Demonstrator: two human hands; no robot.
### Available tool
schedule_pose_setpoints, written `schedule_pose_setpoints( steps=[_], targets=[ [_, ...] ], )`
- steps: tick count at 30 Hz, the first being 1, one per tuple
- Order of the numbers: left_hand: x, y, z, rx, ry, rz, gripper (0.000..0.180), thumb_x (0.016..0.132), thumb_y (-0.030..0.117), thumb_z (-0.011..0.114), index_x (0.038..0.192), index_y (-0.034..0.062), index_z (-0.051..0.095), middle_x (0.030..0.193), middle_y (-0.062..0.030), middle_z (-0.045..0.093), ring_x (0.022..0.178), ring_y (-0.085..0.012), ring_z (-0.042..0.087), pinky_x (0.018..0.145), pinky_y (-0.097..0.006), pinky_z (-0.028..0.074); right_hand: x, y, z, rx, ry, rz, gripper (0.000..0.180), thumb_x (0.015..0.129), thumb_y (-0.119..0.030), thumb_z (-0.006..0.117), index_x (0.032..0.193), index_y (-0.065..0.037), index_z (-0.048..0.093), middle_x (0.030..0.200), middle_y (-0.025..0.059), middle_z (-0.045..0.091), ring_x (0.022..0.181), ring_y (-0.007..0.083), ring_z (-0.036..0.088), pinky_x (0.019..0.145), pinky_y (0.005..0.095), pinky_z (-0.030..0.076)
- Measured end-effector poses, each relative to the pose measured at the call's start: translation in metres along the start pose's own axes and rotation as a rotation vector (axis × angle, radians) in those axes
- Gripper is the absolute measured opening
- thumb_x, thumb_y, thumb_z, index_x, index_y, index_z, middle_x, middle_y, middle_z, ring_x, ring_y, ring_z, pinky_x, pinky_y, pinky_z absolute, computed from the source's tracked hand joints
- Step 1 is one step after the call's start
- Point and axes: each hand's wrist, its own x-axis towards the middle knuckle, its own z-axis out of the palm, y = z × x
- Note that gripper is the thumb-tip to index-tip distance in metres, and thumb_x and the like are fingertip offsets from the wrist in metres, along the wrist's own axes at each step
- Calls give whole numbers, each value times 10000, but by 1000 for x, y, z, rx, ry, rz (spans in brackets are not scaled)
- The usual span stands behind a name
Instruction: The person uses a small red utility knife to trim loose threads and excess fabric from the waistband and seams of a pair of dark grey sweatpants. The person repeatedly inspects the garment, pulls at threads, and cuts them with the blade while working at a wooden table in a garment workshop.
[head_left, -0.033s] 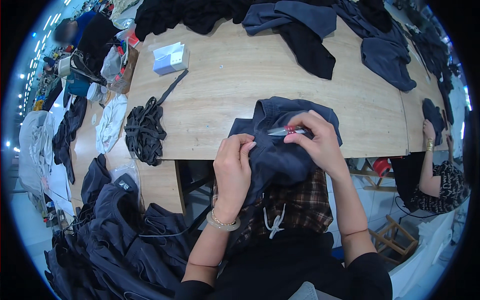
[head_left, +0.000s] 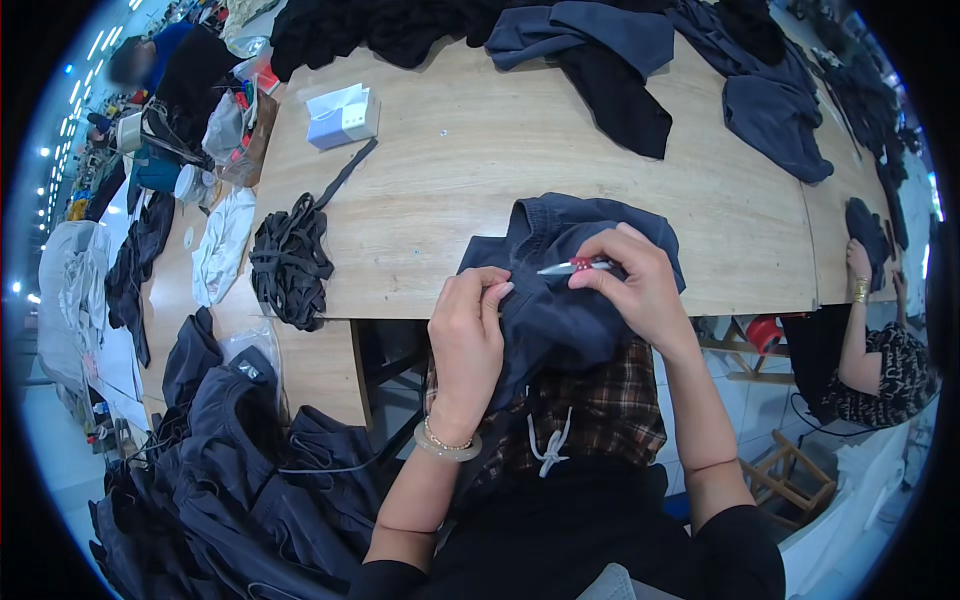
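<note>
A dark navy garment [head_left: 560, 318] with a gathered elastic waistband [head_left: 521, 222] lies over the table's near edge and hangs onto my lap. My left hand [head_left: 466, 322] pinches its cloth between thumb and fingertips, just below the waistband. Small thread snips [head_left: 583, 265] with red wrapping are in my right hand [head_left: 632, 283], held between thumb and curled fingers. Their pointed silver blades aim left, toward the pinched spot, and hover close over the cloth. Whether the tip touches a thread is too small to make out.
A bundle of dark straps [head_left: 291, 262] and a tissue box [head_left: 343, 117] are on the wooden table [head_left: 420, 220]. Dark garments [head_left: 590, 40] line its far side. More clothes [head_left: 235, 470] are heaped at lower left. At right, another person's hand [head_left: 858, 258] rests by dark cloth.
The snips' blades look narrower and closer together now, and slightly turned. Both hands stay nearly in place, and the garment has barely moved.
</note>
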Motion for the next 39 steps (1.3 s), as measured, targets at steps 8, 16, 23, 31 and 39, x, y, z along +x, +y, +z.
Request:
schedule_pose_setpoints(
  steps=[8,16,23,31,39],
  targets=[
    [3,-5,1,21,-16,37,63,987,7,600,967,-39,639,973,-120,735,776,-184,700,650,-284,579,1,-3,14,-208,-20,-160,292,750,-297,819,875,-72,681,804,31,650,769,229,566,675,346,470],
    [3,-4,1,18,-25,19,60,984,18,610,973,-30,644,979,-116,741,762,-172,691,650,-284,559,4,-6,20,-238,-29,-192,291,763,-301,810,877,-69,675,809,35,650,769,243,570,680,355,472],
    [5,-19,-7,-21,45,-152,109,960,57,665,1041,-2,622,962,-95,728,853,-180,676,796,-304,520,-5,14,28,351,47,269,287,868,-224,803,1018,-36,647,905,57,659,854,122,606,781,263,469],
    [7,-27,-12,-267,-443,-332,468,908,-31,693,1337,32,517,907,-31,686,889,-92,622,841,-238,467,-34,16,43,490,13,309,319,860,-158,821,1082,-13,643,947,20,680,873,72,588,794,253,485],
    [6,-29,-2,-575,-373,-358,430,940,-35,659,1342,33,522,853,-2,655,806,-29,562,736,-184,433,-33,8,63,235,81,15,195,846,83,658,1028,13,669,829,98,623,760,207,609,688,296,483]
  ],
)
